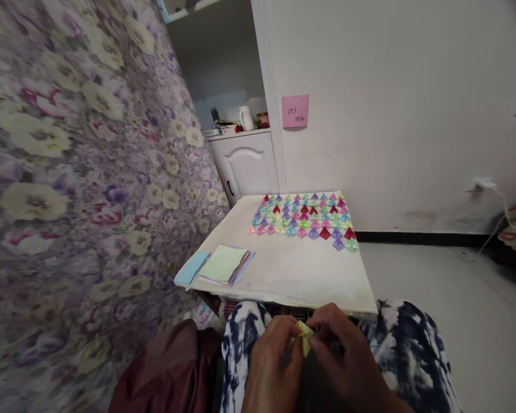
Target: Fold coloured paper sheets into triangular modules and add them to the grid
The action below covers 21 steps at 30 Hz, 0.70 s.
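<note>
A small folded piece of yellow paper is pinched between my two hands, above my lap and just in front of the table's near edge. My left hand grips its left side with the fingers closed. On the other side, my right hand holds it between thumb and fingers. Parts of the paper are hidden behind the fingers. Rows of small folded paper pieces in many colours cover the far right of the white-topped table.
A stack of square paper sheets, pale green on top, lies at the table's left beside a light blue stack. Behind stands a white cabinet. A pink note is stuck to the wall. Dark red cloth lies at lower left.
</note>
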Tool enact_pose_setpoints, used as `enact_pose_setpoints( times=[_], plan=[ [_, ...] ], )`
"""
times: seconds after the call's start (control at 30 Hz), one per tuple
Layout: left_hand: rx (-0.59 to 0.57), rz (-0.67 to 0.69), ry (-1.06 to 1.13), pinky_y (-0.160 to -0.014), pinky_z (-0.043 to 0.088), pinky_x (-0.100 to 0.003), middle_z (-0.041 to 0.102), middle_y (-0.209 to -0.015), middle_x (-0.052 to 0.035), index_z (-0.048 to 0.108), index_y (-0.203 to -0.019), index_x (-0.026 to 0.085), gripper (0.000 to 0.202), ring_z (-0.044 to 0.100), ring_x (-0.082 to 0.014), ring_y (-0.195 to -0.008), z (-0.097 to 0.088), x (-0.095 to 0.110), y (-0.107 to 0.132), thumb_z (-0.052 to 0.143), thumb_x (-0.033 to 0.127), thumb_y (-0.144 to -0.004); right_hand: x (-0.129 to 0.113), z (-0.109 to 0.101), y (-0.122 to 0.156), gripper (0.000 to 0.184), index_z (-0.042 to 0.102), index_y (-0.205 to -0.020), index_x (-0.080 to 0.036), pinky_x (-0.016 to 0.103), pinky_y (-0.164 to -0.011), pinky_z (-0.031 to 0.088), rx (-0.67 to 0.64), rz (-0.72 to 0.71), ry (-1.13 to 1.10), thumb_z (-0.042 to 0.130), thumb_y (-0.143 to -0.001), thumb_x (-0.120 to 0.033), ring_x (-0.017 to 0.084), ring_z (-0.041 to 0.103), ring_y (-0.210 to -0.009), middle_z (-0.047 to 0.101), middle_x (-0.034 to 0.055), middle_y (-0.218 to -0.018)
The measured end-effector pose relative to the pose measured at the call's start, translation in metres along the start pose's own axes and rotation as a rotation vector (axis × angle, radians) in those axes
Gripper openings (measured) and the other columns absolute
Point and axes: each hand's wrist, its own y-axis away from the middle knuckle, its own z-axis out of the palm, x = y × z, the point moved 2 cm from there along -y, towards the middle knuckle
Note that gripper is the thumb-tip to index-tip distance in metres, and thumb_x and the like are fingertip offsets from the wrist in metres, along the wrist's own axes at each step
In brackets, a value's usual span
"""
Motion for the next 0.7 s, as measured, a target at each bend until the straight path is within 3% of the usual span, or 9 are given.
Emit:
enact_pose_setpoints(
  times=[0.2, 0.5, 0.7],
  plan=[
    [-0.002, 0.004, -0.023, -0.071, 0.04, -0.025, 0.061, -0.084, -0.0039, 0.056, -0.072, 0.02, 0.017, 0.057, -0.0183, -0.08, 0.001, -0.0021, -0.0012, 0.045, 0.01, -0.079, -0.002, 0.0017, -0.0029, 0.008, 0.051, -0.079, -0.019, 0.025, -0.062, 0.039, 0.04, -0.031, -0.005, 0.046, -0.083, -0.014, 0.014, 0.049, -0.07, 0.05, 0.0022, -0.08],
    [-0.002, -0.002, -0.061, -0.068, 0.04, -0.025, 0.059, -0.082, -0.0033, 0.054, -0.073, 0.02, 0.015, 0.055, -0.0174, -0.076, 0.0006, -0.0025, 0.0005, 0.044, 0.01, -0.08, 0.0026, 0.0004, 0.0039, 0.005, 0.045, -0.081, -0.02, 0.026, -0.059, 0.037, 0.028, 0.058, -0.075, 0.043, -0.085, -0.019, 0.014, 0.046, -0.066, 0.047, 0.0002, -0.075],
    [0.001, -0.006, -0.099, -0.068, 0.041, -0.025, 0.06, -0.087, -0.0031, 0.05, -0.076, 0.02, 0.015, 0.056, -0.0161, -0.078, 0.0027, -0.0046, 0.0008, 0.042, 0.009, -0.08, 0.0034, -0.0004, 0.0025, 0.008, 0.045, -0.081, -0.02, 0.025, -0.06, 0.038, 0.052, 0.043, -0.061, 0.04, -0.087, -0.017, 0.014, 0.045, -0.066, 0.046, 0.0003, -0.075]
  ],
)
